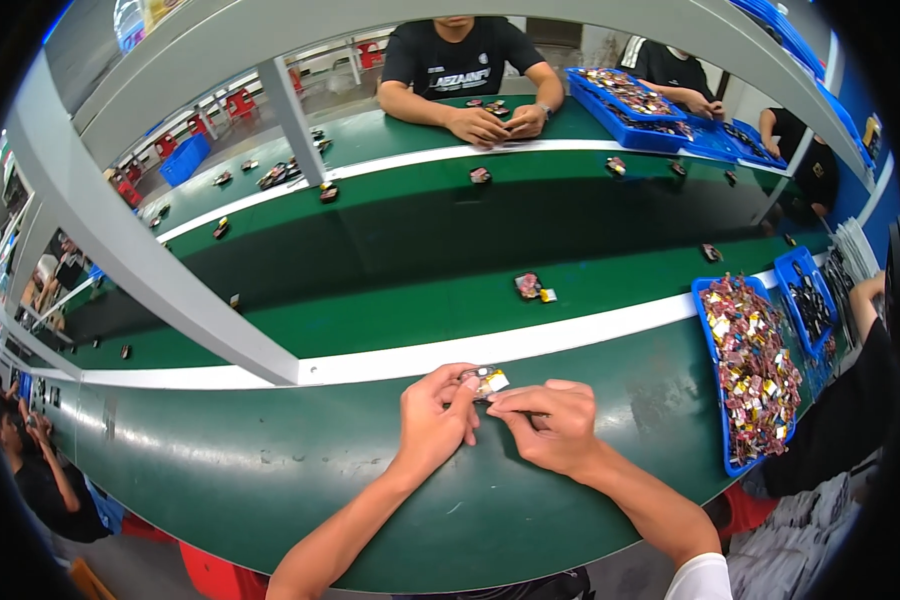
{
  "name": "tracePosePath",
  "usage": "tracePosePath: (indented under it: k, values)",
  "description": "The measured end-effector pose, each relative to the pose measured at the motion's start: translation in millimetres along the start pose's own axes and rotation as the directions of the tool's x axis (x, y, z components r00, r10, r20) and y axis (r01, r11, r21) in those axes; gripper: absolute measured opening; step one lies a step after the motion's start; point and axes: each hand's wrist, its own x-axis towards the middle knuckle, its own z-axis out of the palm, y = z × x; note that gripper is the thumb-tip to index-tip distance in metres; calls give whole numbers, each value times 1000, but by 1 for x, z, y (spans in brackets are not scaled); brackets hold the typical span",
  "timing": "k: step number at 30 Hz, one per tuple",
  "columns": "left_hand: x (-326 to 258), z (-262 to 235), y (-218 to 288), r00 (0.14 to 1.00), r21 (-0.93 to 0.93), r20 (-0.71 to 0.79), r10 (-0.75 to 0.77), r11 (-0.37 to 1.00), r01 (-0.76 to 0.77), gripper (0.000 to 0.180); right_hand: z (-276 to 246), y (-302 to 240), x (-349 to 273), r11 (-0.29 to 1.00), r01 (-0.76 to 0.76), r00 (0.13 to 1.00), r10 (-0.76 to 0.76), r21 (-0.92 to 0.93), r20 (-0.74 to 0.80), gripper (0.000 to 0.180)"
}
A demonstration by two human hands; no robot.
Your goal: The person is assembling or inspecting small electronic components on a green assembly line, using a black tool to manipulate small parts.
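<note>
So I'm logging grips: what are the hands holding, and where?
Both hands, left and right, pinch a small yellow-tagged part by its ends with their fingertips.

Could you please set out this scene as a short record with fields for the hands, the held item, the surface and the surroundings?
Left hand: left hand pinches the small component from the left.
Right hand: right hand meets it from the right, fingertips on the same piece.
Held item: small flat part, yellow and metallic; details too small to tell.
Surface: green workbench with a white stripe.
Nearby: blue tray heaped with small parts, to the right.
Belt: a loose part lies on the green strip beyond.
Others: a person in a black shirt works opposite.
</note>
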Motion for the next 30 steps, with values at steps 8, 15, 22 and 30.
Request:
tracePosePath:
  k: [8,15,22,30]
  values:
    - [2,6,1,995,87,-100,27,996,-18,20,-2,8,-5,996,80,997,-81,-41,-12,18]
    - [64,-36,17,947,246,-249,204,959,-142,19,-5,13,1,998,9,976,4,58,-217,17]
    - [114,-104,23,718,958,-232,656,283,51,22,0,18,-3,993,-64,974,83,97,-209,18]
    - [141,-2,50,888,763,134,439,526,-375,17,-3,26,-8,998,-51,984,57,39,-169,18]
